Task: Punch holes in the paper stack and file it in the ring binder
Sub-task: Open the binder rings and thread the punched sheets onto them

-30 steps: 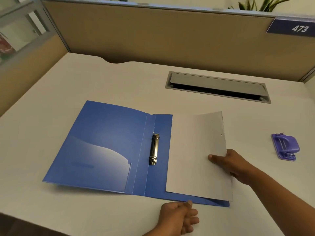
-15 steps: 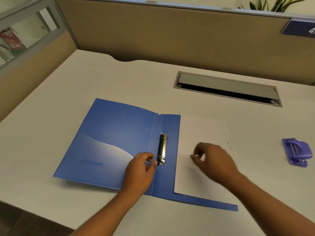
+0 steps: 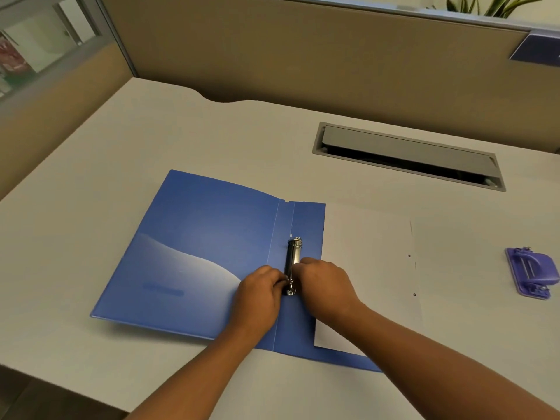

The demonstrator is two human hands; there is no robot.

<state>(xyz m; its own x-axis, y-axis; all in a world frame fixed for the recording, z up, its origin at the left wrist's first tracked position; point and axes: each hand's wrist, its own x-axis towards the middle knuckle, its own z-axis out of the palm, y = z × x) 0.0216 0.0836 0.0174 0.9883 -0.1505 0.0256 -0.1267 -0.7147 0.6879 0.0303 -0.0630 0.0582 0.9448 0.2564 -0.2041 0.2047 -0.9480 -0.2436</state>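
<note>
— Both hands are at the ring mechanism (image 3: 292, 265) now; half a second ago the right hand (image 3: 325, 284) hovered over the paper stack (image 3: 369, 268).
— And the left hand (image 3: 260, 291)?
— Fingers pinch the lower ring, opposite the right's. Punched paper lies flat on the blue ring binder (image 3: 197, 247)'s right cover.

A pale grey desk (image 3: 212, 140) holds an open blue ring binder (image 3: 197, 237) near its front edge. A purple hole punch (image 3: 531, 275) sits well apart at right (a metal cable hatch (image 3: 409, 156) is set in farther back).
</note>
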